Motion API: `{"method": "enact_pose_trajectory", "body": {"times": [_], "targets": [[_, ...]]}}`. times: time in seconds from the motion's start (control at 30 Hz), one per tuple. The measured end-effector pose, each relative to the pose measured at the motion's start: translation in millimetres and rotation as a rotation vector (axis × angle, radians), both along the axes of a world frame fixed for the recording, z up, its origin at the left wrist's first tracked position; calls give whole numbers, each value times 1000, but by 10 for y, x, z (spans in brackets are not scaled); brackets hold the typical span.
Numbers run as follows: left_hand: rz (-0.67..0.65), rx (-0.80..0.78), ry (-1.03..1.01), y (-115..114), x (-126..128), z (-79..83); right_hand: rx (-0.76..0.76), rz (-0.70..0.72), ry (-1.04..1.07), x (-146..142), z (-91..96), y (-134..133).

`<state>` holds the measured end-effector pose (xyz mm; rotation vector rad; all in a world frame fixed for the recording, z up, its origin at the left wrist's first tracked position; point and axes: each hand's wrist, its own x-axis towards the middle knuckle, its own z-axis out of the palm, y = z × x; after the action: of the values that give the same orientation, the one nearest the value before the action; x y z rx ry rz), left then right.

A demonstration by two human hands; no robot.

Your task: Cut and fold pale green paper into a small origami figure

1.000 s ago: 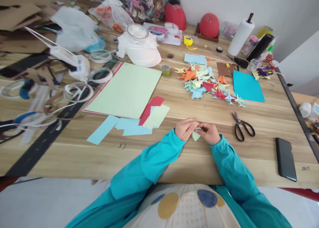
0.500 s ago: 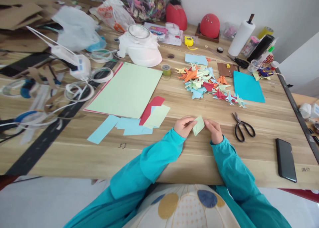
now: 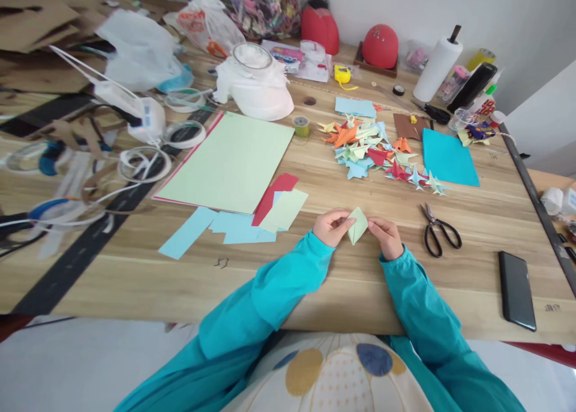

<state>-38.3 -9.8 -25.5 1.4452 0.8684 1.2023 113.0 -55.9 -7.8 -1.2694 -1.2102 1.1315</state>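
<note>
Both my hands meet over the wooden table [image 3: 342, 286] near its front edge. Between them stands a small folded piece of pale green paper [image 3: 357, 225], diamond-shaped, with its point down. My left hand [image 3: 330, 226] pinches its left side with closed fingers. My right hand [image 3: 386, 236] grips its right corner, fingers curled. Teal sleeves cover both forearms.
Black scissors [image 3: 438, 232] and a black phone [image 3: 516, 289] lie to the right. A heap of folded paper shapes [image 3: 378, 154] and a teal sheet [image 3: 449, 157] lie behind. A large green sheet [image 3: 229, 163] and blue, red and green scraps [image 3: 243, 223] sit left.
A second ago my hands pressed the paper down near the table. They have since lifted it and turned it upright, and it now shows as a diamond between my fingertips.
</note>
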Motion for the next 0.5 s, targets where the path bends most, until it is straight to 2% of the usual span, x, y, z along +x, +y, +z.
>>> {"method": "enact_pose_trajectory", "body": {"times": [0.3,0.5], "targets": [[-18,13,34,-30,-11,82,31,30,-19,-30,77,-7],[-27,76,102,-38,-19,90,48,18,-51,-46,16,-5]]}}
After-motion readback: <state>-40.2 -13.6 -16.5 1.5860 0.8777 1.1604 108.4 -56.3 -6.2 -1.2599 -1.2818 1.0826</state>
